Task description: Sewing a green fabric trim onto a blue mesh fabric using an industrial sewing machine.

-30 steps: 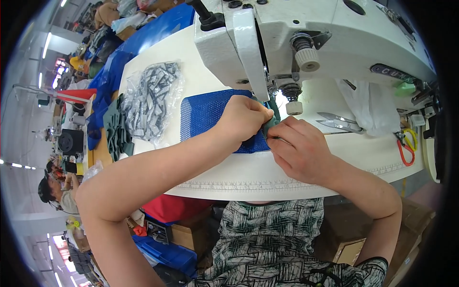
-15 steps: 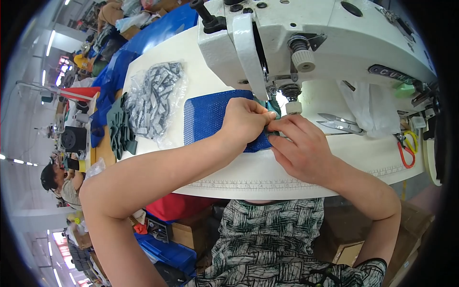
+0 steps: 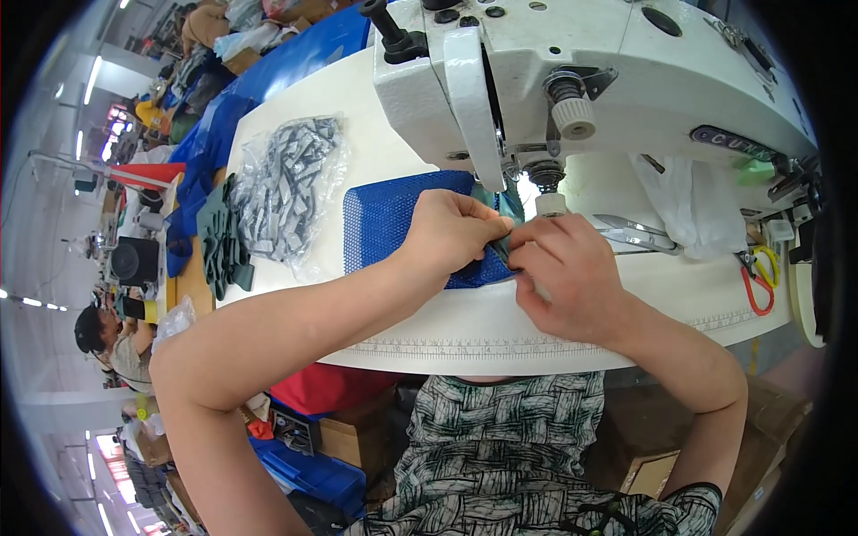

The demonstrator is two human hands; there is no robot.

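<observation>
A blue mesh fabric piece (image 3: 382,219) lies on the white table under the head of a white sewing machine (image 3: 474,98). Along its right edge runs a dark green fabric strip (image 3: 501,249), partly hidden by fingers. My left hand (image 3: 450,234) rests over the mesh, thumb and fingers pinching the strip near the machine's needle area. My right hand (image 3: 565,275) is closed on the same strip from the right, its fingertips next to the left ones. The needle itself cannot be made out.
Left of the mesh lie a clear bag of grey pieces (image 3: 288,192) and dark green fabric pieces (image 3: 223,246). To the right are silver scissors (image 3: 639,236), a white plastic bag (image 3: 686,210) and red-and-yellow-handled scissors (image 3: 760,286). A ruler strip (image 3: 465,347) follows the table's front edge.
Both hands have shifted slightly; the fingertips are a bit further apart, with more of the green strip showing between them. The mesh stays almost in place.
</observation>
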